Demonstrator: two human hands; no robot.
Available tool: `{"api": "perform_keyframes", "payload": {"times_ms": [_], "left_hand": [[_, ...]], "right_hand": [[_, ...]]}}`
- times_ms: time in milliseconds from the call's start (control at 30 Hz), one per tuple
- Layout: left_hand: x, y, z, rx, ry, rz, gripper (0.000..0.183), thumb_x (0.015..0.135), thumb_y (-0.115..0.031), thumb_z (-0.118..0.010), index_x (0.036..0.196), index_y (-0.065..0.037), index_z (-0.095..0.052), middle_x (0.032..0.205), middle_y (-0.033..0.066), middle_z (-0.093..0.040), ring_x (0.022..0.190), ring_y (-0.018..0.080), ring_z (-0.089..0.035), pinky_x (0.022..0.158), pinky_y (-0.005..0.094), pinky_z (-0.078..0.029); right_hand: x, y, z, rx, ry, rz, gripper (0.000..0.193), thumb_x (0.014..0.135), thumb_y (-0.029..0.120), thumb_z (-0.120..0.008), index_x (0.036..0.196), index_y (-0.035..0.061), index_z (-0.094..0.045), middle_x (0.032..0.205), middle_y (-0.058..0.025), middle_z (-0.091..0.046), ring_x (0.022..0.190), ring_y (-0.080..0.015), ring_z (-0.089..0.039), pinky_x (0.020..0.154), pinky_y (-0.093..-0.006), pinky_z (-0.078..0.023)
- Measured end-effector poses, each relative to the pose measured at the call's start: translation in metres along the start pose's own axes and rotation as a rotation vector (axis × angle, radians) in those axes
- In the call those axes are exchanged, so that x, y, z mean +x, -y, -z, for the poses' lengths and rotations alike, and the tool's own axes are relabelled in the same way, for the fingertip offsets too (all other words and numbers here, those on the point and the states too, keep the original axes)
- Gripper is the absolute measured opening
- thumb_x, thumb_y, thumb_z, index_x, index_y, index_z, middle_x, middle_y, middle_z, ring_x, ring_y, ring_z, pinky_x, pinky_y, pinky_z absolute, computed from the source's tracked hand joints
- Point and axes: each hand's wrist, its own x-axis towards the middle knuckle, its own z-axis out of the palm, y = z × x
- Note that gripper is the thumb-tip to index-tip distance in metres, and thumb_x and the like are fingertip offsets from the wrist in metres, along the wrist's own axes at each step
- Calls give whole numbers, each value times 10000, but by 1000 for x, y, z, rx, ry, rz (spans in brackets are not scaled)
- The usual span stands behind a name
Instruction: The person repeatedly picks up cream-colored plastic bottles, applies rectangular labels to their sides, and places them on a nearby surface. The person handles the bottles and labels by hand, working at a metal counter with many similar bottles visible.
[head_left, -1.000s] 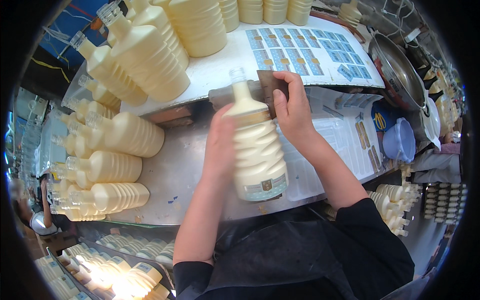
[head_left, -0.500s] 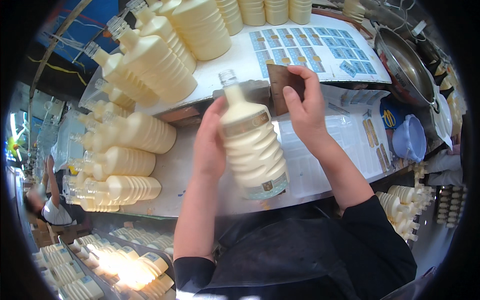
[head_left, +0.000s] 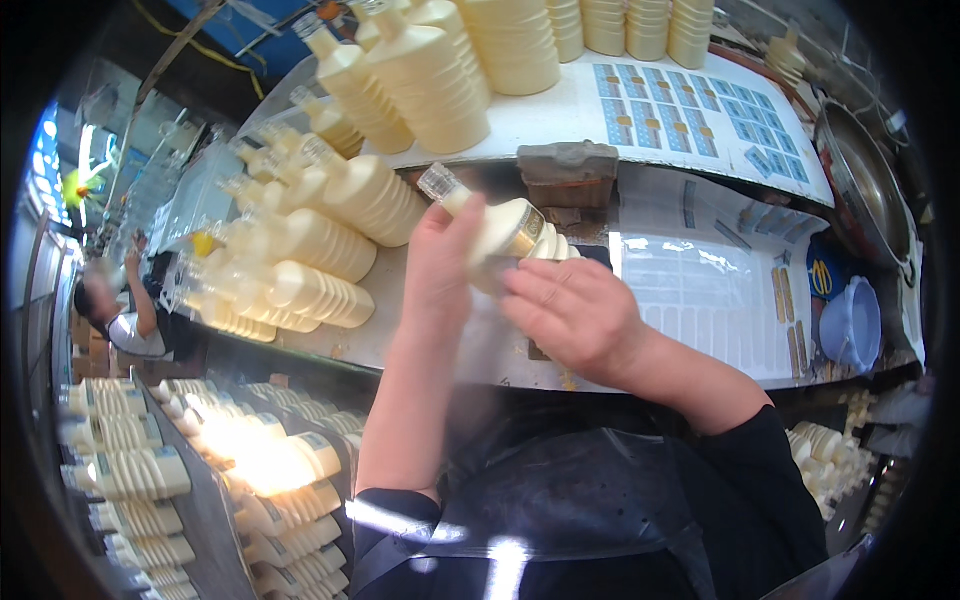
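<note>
A cream plastic bottle [head_left: 497, 237] with a ribbed body and clear threaded neck lies tilted above the table, its neck toward the upper left. My left hand [head_left: 440, 262] is closed round it near the shoulder, thumb by the neck. A gold-brown label [head_left: 527, 232] shows on its upper body. My right hand [head_left: 580, 312] lies across the bottle, fingers together, with a thin flat piece [head_left: 490, 274] at the fingertips against its side; blurring dulls its outline. Both hands hide most of the bottle's lower body.
Similar bottles [head_left: 340, 245] crowd the table's left; more stand on the raised white board [head_left: 560, 105] beside rows of blue label stickers [head_left: 660, 110]. A brown block [head_left: 568, 175] sits at its edge. Clear sheet [head_left: 690, 270], lilac bucket [head_left: 850, 325] and metal pan [head_left: 865, 180] are right. Another person [head_left: 125, 310] is far left.
The bottle has tipped from nearly upright to slanting left. My right hand has come from beside it onto its side, bringing the flat piece. The whole view has shifted.
</note>
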Motion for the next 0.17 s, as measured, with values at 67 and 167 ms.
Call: {"api": "perform_keyframes", "payload": {"times_ms": [67,167], "left_hand": [[-6,2,5,-15,-47,-12,207,993,-194,-702,1126,-39,-668,1017,42,-697,899,131,-666,824,289,-550],[-9,9,22,-32,-151,-3,227,984,-192,-714,1139,-36,-660,1012,32,-698,916,147,-667,860,318,-553]], "right_hand": [[3,16,-3,-35,107,57,214,748,61,-678,960,35,-688,1082,-129,-720,981,-267,-714,798,-346,-582],[6,33,-6,-72,273,103,223,760,101,-659,971,36,-687,1101,-132,-716,1010,-266,-709,818,-335,-577]]}}
